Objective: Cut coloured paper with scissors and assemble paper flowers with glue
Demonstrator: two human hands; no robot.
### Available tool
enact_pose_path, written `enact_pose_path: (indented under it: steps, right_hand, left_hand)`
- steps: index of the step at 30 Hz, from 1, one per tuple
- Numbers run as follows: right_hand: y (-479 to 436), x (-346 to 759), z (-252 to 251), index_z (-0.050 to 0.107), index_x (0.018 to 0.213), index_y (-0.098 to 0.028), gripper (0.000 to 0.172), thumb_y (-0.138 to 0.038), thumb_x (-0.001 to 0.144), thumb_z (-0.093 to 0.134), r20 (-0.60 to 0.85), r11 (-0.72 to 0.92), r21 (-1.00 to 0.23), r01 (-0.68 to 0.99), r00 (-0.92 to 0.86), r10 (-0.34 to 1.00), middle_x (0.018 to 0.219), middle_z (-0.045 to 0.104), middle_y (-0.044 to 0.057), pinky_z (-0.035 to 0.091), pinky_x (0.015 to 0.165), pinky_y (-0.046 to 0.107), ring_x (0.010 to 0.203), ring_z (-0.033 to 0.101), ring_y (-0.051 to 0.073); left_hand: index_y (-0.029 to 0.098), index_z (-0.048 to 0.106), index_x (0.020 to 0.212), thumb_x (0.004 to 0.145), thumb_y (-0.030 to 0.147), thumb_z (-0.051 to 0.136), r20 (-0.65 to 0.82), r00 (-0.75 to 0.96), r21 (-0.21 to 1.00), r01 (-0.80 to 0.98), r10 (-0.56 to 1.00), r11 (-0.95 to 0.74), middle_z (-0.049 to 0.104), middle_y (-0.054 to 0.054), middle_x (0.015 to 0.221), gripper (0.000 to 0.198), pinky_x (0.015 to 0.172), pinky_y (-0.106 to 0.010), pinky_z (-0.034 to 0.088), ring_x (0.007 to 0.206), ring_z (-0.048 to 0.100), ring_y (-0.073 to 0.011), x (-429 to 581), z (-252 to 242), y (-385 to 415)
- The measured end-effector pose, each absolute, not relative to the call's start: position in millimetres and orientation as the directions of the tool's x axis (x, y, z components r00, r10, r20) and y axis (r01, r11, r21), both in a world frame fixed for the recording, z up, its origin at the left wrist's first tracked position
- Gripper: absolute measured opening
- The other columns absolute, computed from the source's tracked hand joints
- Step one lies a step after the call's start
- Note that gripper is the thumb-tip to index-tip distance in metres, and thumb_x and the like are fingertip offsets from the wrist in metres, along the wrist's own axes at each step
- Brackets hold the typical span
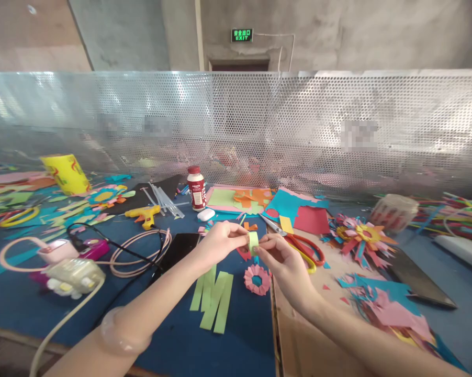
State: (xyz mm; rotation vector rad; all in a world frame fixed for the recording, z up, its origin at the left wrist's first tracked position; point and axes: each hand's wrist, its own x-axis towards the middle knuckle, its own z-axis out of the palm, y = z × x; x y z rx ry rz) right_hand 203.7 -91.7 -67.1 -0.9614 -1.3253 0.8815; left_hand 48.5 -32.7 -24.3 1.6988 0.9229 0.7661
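Note:
Between my two hands is a small light green paper strip (253,242), curved and held above the table. My left hand (224,242) pinches its left side with thumb and fingertips. On its right, the fingers of my right hand (285,262) are closed on the strip's lower edge. Just below lies a pink paper ring (257,280) with a pleated rim and a blue centre. Several flat light green strips (214,301) rest beneath my left wrist. Beyond my right hand are scissors (304,248) with red and yellow handles, partly hidden by that hand.
A yellow glue gun (144,214), glue sticks (165,201) and a red-capped bottle (197,188) stand or lie behind. Cables and a power strip (73,277) are at left. Rightward are a paper flower (363,238), paper scraps (389,298) and a dark tablet-like slab (420,277). Perforated metal (318,120) borders the back.

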Motion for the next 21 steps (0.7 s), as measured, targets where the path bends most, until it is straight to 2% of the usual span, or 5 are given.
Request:
enact_pose_path:
  steps: [11, 21]
  right_hand:
    - [-93.7, 200.0, -75.5, 0.055, 0.074, -0.021, 0.012, -0.028, 0.081, 0.061, 0.406, 0.405, -0.914, 0.030, 0.118, 0.906, 0.090, 0.051, 0.001, 0.044, 0.075, 0.028, 0.084, 0.053, 0.015]
    - [-91.0, 196.8, -78.5, 0.050, 0.080, -0.022, 0.017, -0.031, 0.079, 0.064, 0.333, 0.345, -0.937, -0.054, 0.151, 0.931, 0.087, 0.053, 0.000, 0.045, 0.072, 0.027, 0.081, 0.056, 0.014]
  left_hand:
    - [0.014, 0.072, 0.081, 0.074, 0.021, 0.064, 0.056, 0.479, 0.956, 0.227, 0.876, -0.185, 0.066, 0.001, 0.058, 0.013, 0.080, -0.030, 0.046, 0.065, 0.063, -0.0150, 50.5, -23.1, -35.0]
    - [0.015, 0.073, 0.084, 0.076, 0.022, 0.060, 0.072, 0.473, 0.947, 0.243, 0.878, -0.208, 0.064, 0.001, 0.058, 0.016, 0.077, -0.029, 0.046, 0.069, 0.063, -0.0155, 49.4, -26.9, -33.9]
